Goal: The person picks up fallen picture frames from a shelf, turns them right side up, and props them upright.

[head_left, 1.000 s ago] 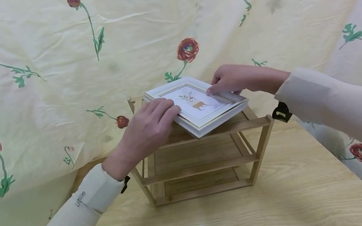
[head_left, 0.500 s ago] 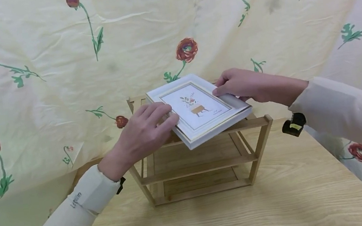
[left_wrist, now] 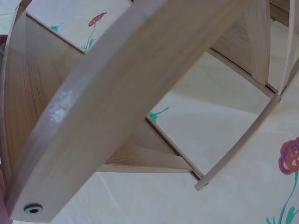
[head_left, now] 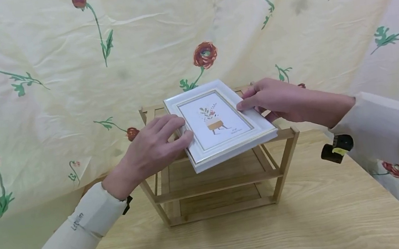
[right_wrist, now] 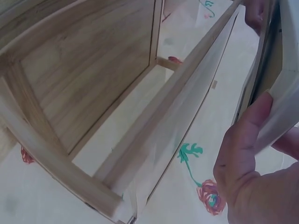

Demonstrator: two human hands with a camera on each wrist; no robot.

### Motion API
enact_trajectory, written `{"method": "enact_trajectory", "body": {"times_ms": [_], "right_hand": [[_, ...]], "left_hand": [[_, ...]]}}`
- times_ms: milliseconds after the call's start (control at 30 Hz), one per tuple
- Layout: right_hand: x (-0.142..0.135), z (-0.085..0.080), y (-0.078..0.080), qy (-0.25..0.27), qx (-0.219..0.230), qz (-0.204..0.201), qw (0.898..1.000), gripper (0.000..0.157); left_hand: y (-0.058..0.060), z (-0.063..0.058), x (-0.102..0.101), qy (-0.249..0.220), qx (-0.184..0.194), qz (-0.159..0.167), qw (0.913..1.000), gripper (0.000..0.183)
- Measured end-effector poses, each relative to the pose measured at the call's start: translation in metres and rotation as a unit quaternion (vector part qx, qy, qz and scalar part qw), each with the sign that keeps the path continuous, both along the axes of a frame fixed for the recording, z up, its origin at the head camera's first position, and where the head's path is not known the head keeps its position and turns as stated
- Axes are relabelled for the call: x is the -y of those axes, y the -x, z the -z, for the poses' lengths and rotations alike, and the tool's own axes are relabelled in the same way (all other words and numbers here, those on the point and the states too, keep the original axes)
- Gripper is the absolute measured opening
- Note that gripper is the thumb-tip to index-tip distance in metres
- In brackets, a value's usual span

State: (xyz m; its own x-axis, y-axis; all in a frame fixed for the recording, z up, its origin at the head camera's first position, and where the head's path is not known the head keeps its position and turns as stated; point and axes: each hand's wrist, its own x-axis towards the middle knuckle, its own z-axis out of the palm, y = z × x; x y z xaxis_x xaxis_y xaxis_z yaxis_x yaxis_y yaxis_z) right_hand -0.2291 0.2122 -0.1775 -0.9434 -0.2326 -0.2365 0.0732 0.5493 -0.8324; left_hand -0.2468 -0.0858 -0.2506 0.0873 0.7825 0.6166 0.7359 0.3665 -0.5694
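A white picture frame (head_left: 217,118) with a potted-plant print lies face up between both hands, just over a wooden rack (head_left: 219,188). My left hand (head_left: 149,146) holds its left edge, the thumb at the border. On the opposite side my right hand (head_left: 279,99) pinches the right edge, thumb on the front and fingers beneath. In the right wrist view, the right hand (right_wrist: 257,182) grips the frame's edge (right_wrist: 289,93), and the dark underside shows. The left wrist view shows mostly the rack's side bar (left_wrist: 117,93); the left hand's grip is out of sight there.
The rack has several slatted tiers and stands on a light wood-grain table (head_left: 237,241). Behind it hangs a cream cloth (head_left: 150,34) printed with red flowers. Black camera straps (head_left: 337,149) sit at the wrists.
The picture frame has turned slightly, and its front edge has come nearer to me, away from the rack top. My right hand has moved right and down with it; my left hand shifted slightly left.
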Motion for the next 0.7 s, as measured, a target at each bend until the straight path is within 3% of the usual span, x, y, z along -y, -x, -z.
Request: {"method": "enact_trajectory", "body": {"times_ms": [167,433,700], "right_hand": [[0.0001,0.0,-0.0047,0.017,0.012,0.003,1.0,0.052],[-0.0003,0.0021,-0.0076,0.044,0.046,0.001,0.998,0.042],[-0.0001,0.0061,-0.0098,0.057,0.067,-0.008,0.996,0.042]], "left_hand": [[0.0004,0.0025,0.0024,0.004,-0.004,0.003,1.0,0.019],[-0.001,0.0046,0.0036,0.012,-0.019,0.008,0.9997,0.01],[-0.0061,0.0033,0.0047,0.032,-0.027,0.002,0.9991,0.016]]}}
